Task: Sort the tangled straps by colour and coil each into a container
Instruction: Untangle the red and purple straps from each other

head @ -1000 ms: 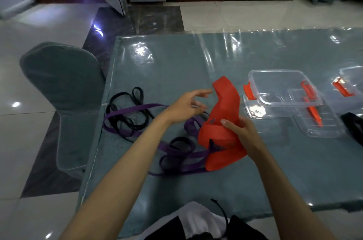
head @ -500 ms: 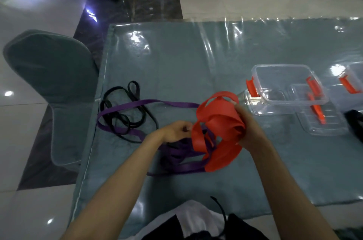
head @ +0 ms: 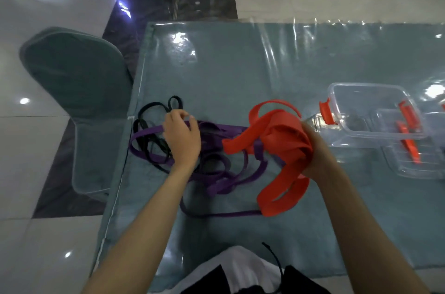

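Note:
A wide red strap [head: 281, 139] is bunched in loose loops, and my right hand [head: 315, 156] grips the bundle from its right side, lifted a little above the table. A purple strap [head: 216, 168] lies tangled on the teal table between my arms, with one loop passing under the red bundle. My left hand [head: 183, 137] is over the purple strap's left part, fingers curled round it near a thin black strap [head: 154, 110] that lies coiled at the table's left edge. A clear container [head: 370, 110] with orange latches stands just right of the red bundle.
A clear lid [head: 414, 163] with an orange latch lies in front of the container, and another container shows at the far right edge. A grey-green chair [head: 77, 81] stands left of the table. The table's left edge [head: 130, 161] runs close to the black strap.
My left hand let go of the red bundle and moved left to the purple strap beside the black one. My right hand still holds the red strap, whose loops have loosened.

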Tool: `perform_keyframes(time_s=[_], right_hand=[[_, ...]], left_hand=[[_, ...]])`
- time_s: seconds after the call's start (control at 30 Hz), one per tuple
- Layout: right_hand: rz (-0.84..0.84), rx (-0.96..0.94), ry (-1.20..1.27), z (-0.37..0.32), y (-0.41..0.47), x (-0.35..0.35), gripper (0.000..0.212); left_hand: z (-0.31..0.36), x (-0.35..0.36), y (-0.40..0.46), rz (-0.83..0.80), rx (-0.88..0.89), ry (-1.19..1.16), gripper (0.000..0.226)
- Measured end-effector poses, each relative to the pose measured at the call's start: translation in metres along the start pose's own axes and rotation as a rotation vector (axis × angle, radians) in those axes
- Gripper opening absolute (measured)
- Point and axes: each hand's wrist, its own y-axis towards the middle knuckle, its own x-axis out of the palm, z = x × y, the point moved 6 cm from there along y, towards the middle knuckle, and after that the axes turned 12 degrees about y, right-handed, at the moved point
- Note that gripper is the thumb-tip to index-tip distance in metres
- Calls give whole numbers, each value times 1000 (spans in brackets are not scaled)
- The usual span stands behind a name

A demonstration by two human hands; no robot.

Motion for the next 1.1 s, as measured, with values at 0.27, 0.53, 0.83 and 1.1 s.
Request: perform_keyframes(time_s=[0.27, 0.53, 0.83, 1.1], right_hand=[[-112, 156, 104, 21, 4, 16, 44], [-186, 61, 250, -1, -28, 9, 39], [-133, -2, -33, 22, -51, -23, 35], [-373, -72, -850, 69, -70, -11, 22]], left_hand=[[3, 70, -119, -575, 20, -41, 27], [-11, 84, -133, -619, 213, 754, 62], [5, 65, -126, -661, 45, -11, 47], [23, 73, -132, -1222, -671, -652, 63]])
